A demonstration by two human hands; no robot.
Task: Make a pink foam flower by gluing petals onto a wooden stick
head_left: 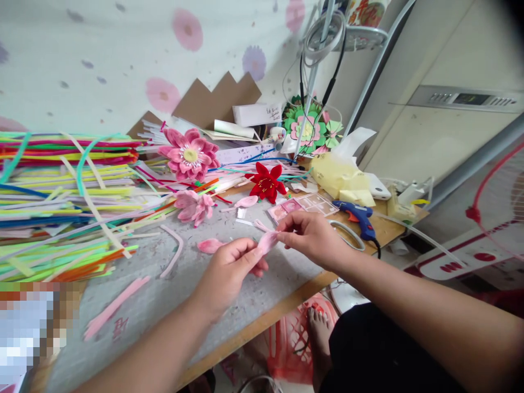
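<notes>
Both my hands hold one small pink petal (268, 241) of fuzzy pipe cleaner above the grey tabletop (172, 295). My left hand (229, 273) pinches its lower end between thumb and fingers. My right hand (309, 233) pinches the upper tip with fingers closed. Another loose pink petal (209, 245) lies on the table just left of my left hand, and a third petal (246, 201) lies further back. A half-made pink flower (194, 205) rests behind them.
A wide pile of coloured pipe cleaners (61, 202) fills the left. A big pink flower (189, 155), a red flower (267, 183), a blue glue gun (360, 216), a yellow bag (338, 173) and a pink strip (114, 305) lie around. A fan (483, 234) stands at right.
</notes>
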